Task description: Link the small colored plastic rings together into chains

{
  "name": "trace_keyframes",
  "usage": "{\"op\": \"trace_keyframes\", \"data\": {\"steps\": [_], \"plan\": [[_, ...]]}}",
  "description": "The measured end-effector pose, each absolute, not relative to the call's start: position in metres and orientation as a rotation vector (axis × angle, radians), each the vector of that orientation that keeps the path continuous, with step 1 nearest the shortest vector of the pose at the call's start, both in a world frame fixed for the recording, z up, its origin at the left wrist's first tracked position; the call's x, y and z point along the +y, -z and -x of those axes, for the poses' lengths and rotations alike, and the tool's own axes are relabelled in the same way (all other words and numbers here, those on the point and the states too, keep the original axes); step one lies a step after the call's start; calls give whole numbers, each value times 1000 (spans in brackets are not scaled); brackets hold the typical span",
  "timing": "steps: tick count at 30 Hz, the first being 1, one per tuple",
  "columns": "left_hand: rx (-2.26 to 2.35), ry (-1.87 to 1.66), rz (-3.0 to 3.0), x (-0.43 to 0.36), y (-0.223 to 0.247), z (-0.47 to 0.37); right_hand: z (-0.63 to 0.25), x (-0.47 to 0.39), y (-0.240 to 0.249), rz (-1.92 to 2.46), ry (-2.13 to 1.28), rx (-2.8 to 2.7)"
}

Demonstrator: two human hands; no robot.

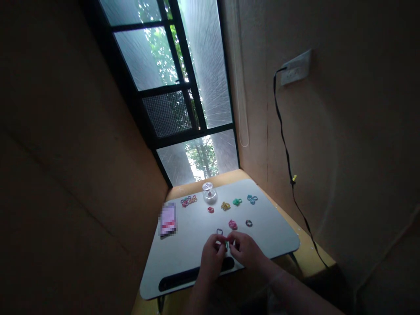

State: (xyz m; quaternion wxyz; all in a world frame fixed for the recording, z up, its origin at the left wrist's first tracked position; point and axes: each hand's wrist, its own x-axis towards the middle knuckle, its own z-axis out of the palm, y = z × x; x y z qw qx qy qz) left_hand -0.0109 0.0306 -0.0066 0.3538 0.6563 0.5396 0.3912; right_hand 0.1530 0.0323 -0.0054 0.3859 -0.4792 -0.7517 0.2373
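Observation:
My left hand (212, 253) and my right hand (245, 250) meet over the near side of a white lap table (187, 240). Their fingers are pinched together on small stretchy bands; a green band (226, 245) shows between them, with a bit of red above it. Just beyond my fingertips lies a dark purple band (219, 231). A pink bunch of bands (232, 224) and a dark band (249, 223) are a little farther right. Behind these sit separate red (210, 210), yellow (225, 206), green (237, 201) and blue bunches (252, 199).
A clear round container (210, 194) stands at the table's back, beside a mixed pile of bands (188, 201). On the left lies a blurred pinkish packet (168, 219). A black slot (180, 278) runs along the front edge. A black cord (287, 153) hangs at the right wall.

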Motion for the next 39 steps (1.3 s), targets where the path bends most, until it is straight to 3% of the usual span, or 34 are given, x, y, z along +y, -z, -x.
{"op": "trace_keyframes", "data": {"steps": [39], "plan": [[1344, -1142, -1682, 18, 9, -4, -150, 32, 20, 1276, -498, -1935]]}}
